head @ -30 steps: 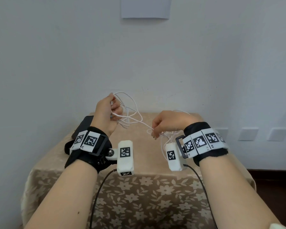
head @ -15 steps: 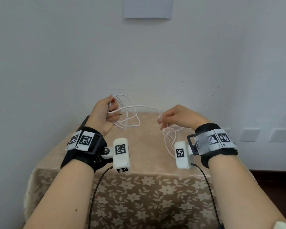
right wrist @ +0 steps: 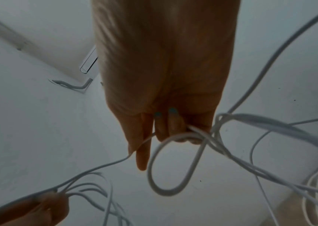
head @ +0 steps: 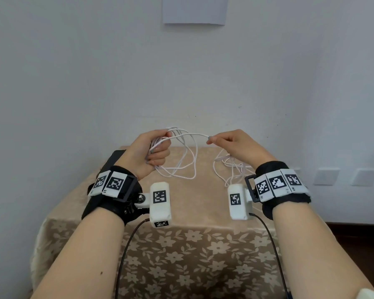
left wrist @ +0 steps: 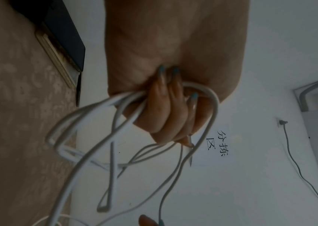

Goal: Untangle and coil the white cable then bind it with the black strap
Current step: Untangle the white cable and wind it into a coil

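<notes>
A thin white cable (head: 181,167) hangs in loops above the table. My left hand (head: 154,148) is closed in a fist round a bundle of its loops (left wrist: 115,116), held up near the wall. My right hand (head: 229,143) pinches one strand (right wrist: 142,143) between thumb and forefinger, and that strand runs level across to the left hand. Further loose tangle (head: 231,169) drops under the right hand onto the table. I cannot pick out a black strap in any view.
A small table under a beige flowered cloth (head: 181,244) stands against the white wall. A dark flat object (head: 111,158) lies at its back left, partly hidden by my left wrist. A paper sheet (head: 194,9) hangs on the wall above.
Both hands have risen and come closer together. The left hand has closed round more loops, and the right hand now pinches a strand pulled level between them.
</notes>
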